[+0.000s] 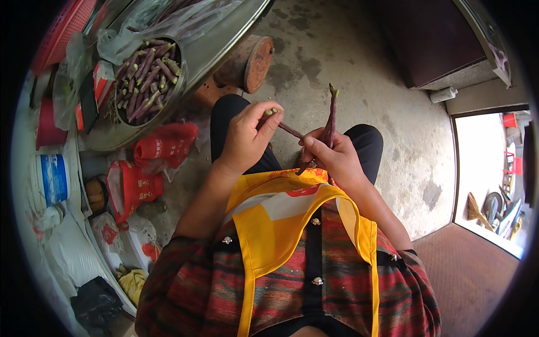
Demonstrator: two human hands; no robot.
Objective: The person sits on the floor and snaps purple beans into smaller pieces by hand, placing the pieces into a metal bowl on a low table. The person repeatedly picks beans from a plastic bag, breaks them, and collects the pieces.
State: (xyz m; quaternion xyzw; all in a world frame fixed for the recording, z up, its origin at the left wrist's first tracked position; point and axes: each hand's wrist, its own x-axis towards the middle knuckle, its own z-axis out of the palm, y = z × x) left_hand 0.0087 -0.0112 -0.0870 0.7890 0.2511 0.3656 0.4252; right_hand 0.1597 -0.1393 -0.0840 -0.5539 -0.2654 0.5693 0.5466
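Purple vegetable stems with green cut ends (269,113) are pinched between the thumb and fingers of my left hand (252,130). My right hand (334,151) grips longer purple stems (332,113), one of them pointing up past the fingers. A thin stem (291,130) spans the gap between both hands. Both hands are above my lap, over the yellow apron (269,236). To the upper left, a round metal bowl (182,80) full of short purple stem pieces (147,80) rests on a metal-edged table. Uncut stems lie partly hidden under clear plastic bags (185,25) behind the bowl.
A rusty metal cylinder (252,63) stands on the concrete floor beyond my knees. Red bags (134,185) and a white bucket with a blue label (52,179) are on the left. A dark cabinet (433,42) is at the upper right, with an open doorway (480,160) beside it.
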